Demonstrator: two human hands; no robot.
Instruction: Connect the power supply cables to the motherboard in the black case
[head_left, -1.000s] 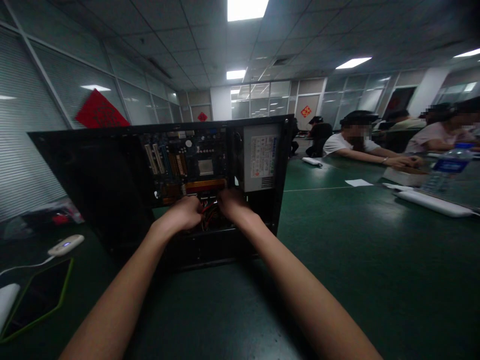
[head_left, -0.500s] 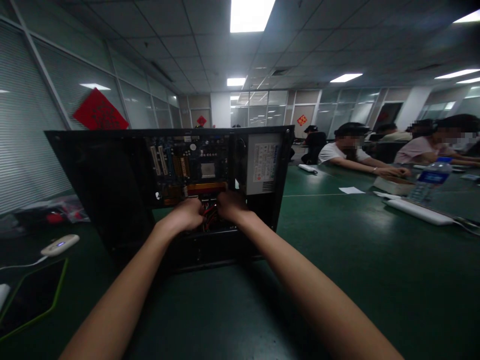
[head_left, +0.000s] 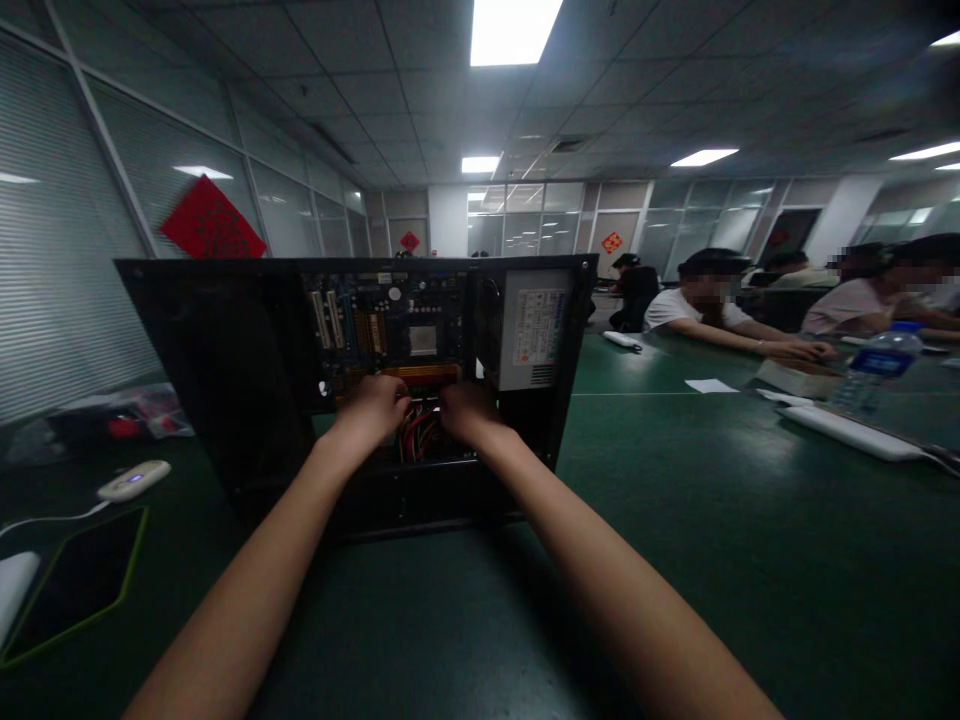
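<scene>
An open black computer case (head_left: 255, 490) stands upright on the green table, its inside facing me. Inside it are a blue motherboard (head_left: 424, 340) and, at upper right, a silver power supply (head_left: 532, 335). My left hand (head_left: 373, 412) is at the board's lower edge, fingers closed and bent inward. Close on its right, my right hand (head_left: 471, 412) is curled into a closed shape. A bundle of red, yellow and black cables (head_left: 418, 436) hangs between and below the two hands. Whatever the fingertips grip is hidden by the hands and the dark interior.
At left lie a green-edged tablet (head_left: 79, 580), a white device with a lit display (head_left: 135, 481) and plastic-wrapped items (head_left: 112, 425). On the right are a water bottle (head_left: 874, 370), a white bar-shaped device (head_left: 855, 432), paper (head_left: 711, 386) and a small box (head_left: 799, 378). Other people sit beyond.
My left hand has risen slightly toward the board's lower edge, leaving more of the cables in view. My right hand stays nearly in place. The whole view has shifted a little.
</scene>
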